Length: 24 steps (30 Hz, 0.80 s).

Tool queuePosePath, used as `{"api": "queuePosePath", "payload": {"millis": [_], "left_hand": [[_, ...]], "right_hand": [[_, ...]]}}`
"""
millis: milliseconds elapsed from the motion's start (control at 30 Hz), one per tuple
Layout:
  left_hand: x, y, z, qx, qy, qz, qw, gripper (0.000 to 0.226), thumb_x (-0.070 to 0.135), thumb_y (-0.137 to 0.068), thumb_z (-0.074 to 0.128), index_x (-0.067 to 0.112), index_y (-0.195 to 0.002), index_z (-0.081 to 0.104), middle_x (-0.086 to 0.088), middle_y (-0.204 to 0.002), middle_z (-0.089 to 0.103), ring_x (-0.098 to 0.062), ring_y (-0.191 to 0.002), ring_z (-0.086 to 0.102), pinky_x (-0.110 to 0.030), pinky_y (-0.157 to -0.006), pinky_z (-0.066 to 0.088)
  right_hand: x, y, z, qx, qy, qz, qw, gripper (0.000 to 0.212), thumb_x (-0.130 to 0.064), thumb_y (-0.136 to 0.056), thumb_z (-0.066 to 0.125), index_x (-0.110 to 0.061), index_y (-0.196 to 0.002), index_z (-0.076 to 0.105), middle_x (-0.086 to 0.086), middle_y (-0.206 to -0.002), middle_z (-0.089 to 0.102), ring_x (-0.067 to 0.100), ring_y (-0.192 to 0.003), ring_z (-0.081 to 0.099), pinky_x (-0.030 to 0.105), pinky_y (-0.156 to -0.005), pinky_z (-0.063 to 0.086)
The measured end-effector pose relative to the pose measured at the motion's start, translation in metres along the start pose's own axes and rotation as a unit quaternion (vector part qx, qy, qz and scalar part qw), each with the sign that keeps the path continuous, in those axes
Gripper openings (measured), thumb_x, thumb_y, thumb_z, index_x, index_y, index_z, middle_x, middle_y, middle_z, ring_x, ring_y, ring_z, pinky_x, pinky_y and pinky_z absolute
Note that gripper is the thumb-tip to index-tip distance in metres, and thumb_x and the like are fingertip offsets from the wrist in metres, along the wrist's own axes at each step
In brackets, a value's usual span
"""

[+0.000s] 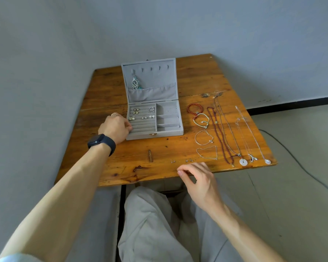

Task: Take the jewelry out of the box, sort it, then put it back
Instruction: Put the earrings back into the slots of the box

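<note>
Grey painted walls meet in a corner behind a worn orange-brown wooden tabletop [136, 159]. At right a black skirting strip runs above a pale floor where a dark cable [292, 157] trails.

Bare wood lies between the open grey velvet jewellery box [170, 134] and the near edge in the lower centre, marked only by a dark gouge. Two tiny pairs of silver ear studs [188, 159] sit just inside that edge.

The box stands at upper centre, its lid [159, 76] upright with a row of hooks and a pocket. A silver chandelier pendant [134, 83] hangs from the leftmost hook. Several pearl and flower earrings [143, 114] sit in the ring rolls at left.

Laid in rows at the right of the frame are:
- a red bead bracelet [194, 108]
- a pale bead bracelet [201, 121]
- a thin silver bangle [204, 138]
- a fine chain bracelet [206, 153]
- a dark red bead necklace [219, 137]
- three pendant necklaces [242, 162], their pendants close to the front right edge

The left hand [115, 127], with a black watch [101, 143] on its wrist, rests at the box's left wall. Its fingers curl over the rolls, and whether they pinch anything cannot be told. The right hand [199, 178] hovers over the near edge, thumb and forefinger tips together. Any piece between them is too small to see.
</note>
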<state>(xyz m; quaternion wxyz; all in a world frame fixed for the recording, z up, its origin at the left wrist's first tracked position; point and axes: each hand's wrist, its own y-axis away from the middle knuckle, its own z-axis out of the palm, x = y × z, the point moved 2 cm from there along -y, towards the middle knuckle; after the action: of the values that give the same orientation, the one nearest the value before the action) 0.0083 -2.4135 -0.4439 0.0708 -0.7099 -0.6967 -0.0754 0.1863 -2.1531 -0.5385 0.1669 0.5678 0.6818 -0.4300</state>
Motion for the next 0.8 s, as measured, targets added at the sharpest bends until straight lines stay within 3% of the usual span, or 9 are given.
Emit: {"api": "queuePosePath", "payload": {"millis": [233, 400, 500, 600, 667, 733, 800], "left_hand": [[0.002, -0.002, 0.004, -0.008, -0.002, -0.019, 1.000, 0.007, 0.033, -0.094, 0.065, 0.026, -0.096, 0.069, -0.003, -0.119, 0.054, -0.024, -0.097, 0.058, -0.039, -0.076, 0.053], [-0.010, -0.005, 0.013, -0.007, 0.182, -0.083, 0.980, 0.024, 0.028, -0.089, 0.072, 0.025, -0.111, 0.062, -0.002, -0.113, 0.064, -0.021, -0.098, 0.058, -0.034, -0.078, 0.049], [-0.013, -0.008, 0.017, 0.000, 0.227, -0.116, 0.967, 0.031, 0.026, -0.086, 0.076, 0.024, -0.113, 0.061, -0.001, -0.115, 0.064, -0.021, -0.101, 0.059, -0.032, -0.079, 0.048], [-0.014, -0.008, 0.021, -0.019, 0.308, -0.203, 0.929, 0.042, 0.022, -0.083, 0.079, 0.020, -0.120, 0.059, -0.004, -0.117, 0.063, -0.019, -0.093, 0.060, -0.033, -0.075, 0.054], [-0.015, -0.008, 0.024, -0.043, 0.349, -0.228, 0.908, 0.042, 0.020, -0.084, 0.079, 0.018, -0.122, 0.062, -0.005, -0.112, 0.066, -0.017, -0.087, 0.061, -0.029, -0.067, 0.054], [-0.016, -0.006, 0.028, -0.052, 0.349, -0.218, 0.910, 0.034, 0.023, -0.085, 0.077, 0.019, -0.116, 0.065, -0.005, -0.108, 0.068, -0.015, -0.085, 0.062, -0.027, -0.063, 0.052], [-0.016, -0.002, 0.032, -0.044, 0.361, -0.208, 0.908, 0.030, 0.026, -0.085, 0.076, 0.021, -0.113, 0.066, -0.003, -0.109, 0.069, -0.015, -0.087, 0.063, -0.027, -0.067, 0.051]], "right_hand": [[-0.001, 0.000, 0.000, -0.008, 0.006, 0.010, 1.000, 0.006, -0.024, -0.095, 0.067, -0.025, -0.097, 0.072, -0.018, -0.096, 0.068, 0.002, -0.092, 0.052, 0.020, -0.078, 0.042], [-0.002, 0.001, -0.001, -0.013, 0.007, 0.014, 1.000, 0.006, -0.024, -0.095, 0.067, -0.025, -0.097, 0.072, -0.019, -0.096, 0.068, 0.001, -0.093, 0.051, 0.019, -0.078, 0.042], [-0.004, 0.001, -0.002, -0.011, 0.009, 0.018, 1.000, 0.006, -0.024, -0.095, 0.068, -0.025, -0.097, 0.072, -0.019, -0.095, 0.068, -0.003, -0.093, 0.049, 0.018, -0.078, 0.041], [-0.006, 0.000, -0.004, -0.015, -0.003, 0.023, 1.000, 0.006, -0.022, -0.093, 0.069, -0.025, -0.096, 0.074, -0.020, -0.094, 0.069, -0.006, -0.094, 0.051, 0.022, -0.079, 0.044], [-0.007, -0.002, -0.006, -0.022, -0.022, 0.039, 0.999, 0.008, -0.020, -0.092, 0.071, -0.026, -0.096, 0.075, -0.022, -0.093, 0.069, -0.005, -0.095, 0.055, 0.025, -0.080, 0.047], [-0.012, -0.007, -0.009, -0.027, -0.047, 0.052, 0.997, 0.010, -0.021, -0.092, 0.071, -0.029, -0.096, 0.074, -0.024, -0.093, 0.069, 0.001, -0.095, 0.060, 0.026, -0.080, 0.050], [-0.022, -0.022, -0.010, -0.028, -0.060, 0.038, 0.997, 0.010, -0.023, -0.093, 0.069, -0.032, -0.098, 0.073, -0.024, -0.093, 0.070, 0.005, -0.091, 0.065, 0.023, -0.076, 0.051]]}}
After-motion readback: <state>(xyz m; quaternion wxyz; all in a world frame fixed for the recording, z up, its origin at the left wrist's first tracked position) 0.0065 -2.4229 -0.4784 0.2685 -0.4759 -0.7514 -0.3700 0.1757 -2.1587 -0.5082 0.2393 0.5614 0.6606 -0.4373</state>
